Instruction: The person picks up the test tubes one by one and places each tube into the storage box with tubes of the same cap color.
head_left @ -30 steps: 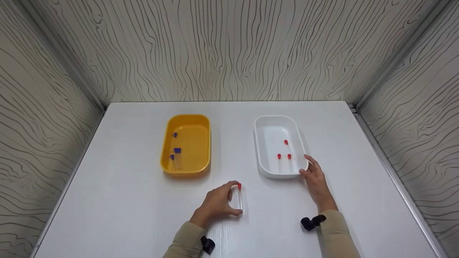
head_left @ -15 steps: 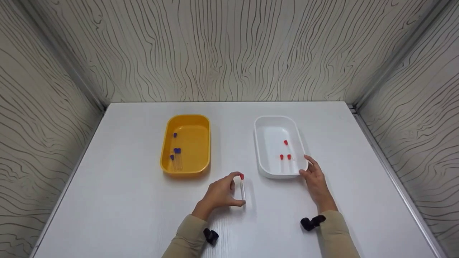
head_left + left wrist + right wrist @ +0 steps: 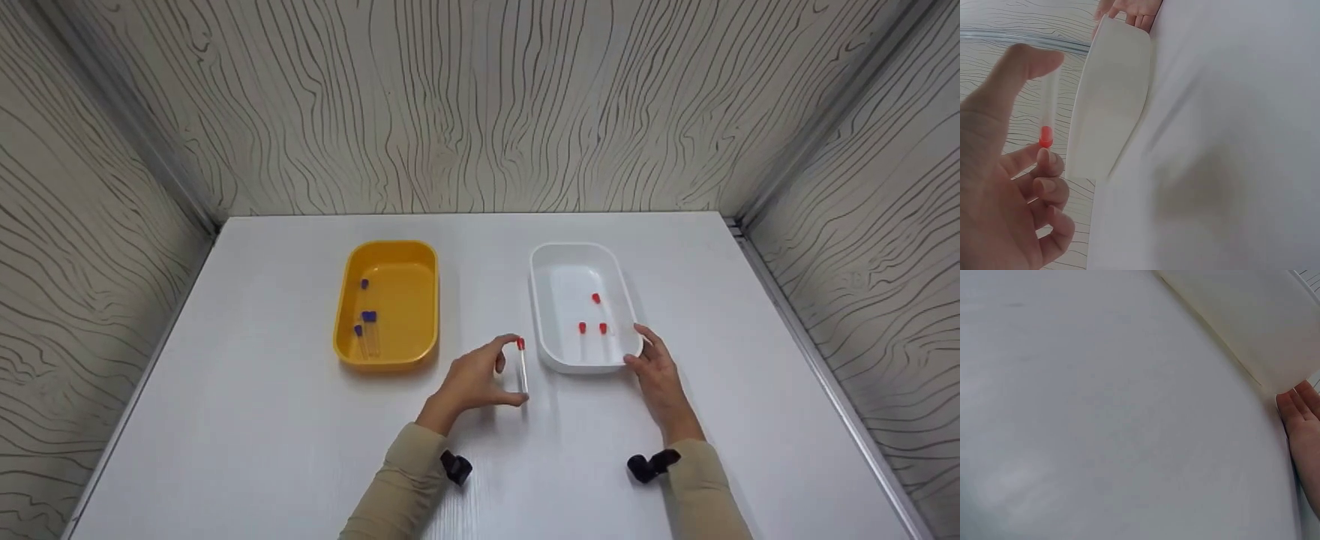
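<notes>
My left hand [image 3: 472, 381] pinches a clear test tube [image 3: 523, 373] with a red cap, thumb at its bottom end and index finger at the cap. The left wrist view shows the same tube [image 3: 1049, 104] spanning thumb and finger, the other fingers curled beneath. It is held just left of the white tray [image 3: 570, 281], near its front left corner. In that tray lie 3 red-capped tubes [image 3: 603, 329]. My right hand [image 3: 661, 379] grips the tray's near right corner, thumb at the front and fingers along the side. In the right wrist view, its fingers [image 3: 1300, 405] are partly hidden by the tray.
To the left stands a yellow tray [image 3: 405, 307] holding several blue-capped tubes [image 3: 372, 318]. Both trays rest on a white table [image 3: 247, 405]. Wood-grain panels [image 3: 465, 105] enclose the back and sides.
My left hand has carried the red-capped tube forward and to the right, toward the white tray. One tube in that tray rolled slightly right and back. My right hand has stayed at the corner.
</notes>
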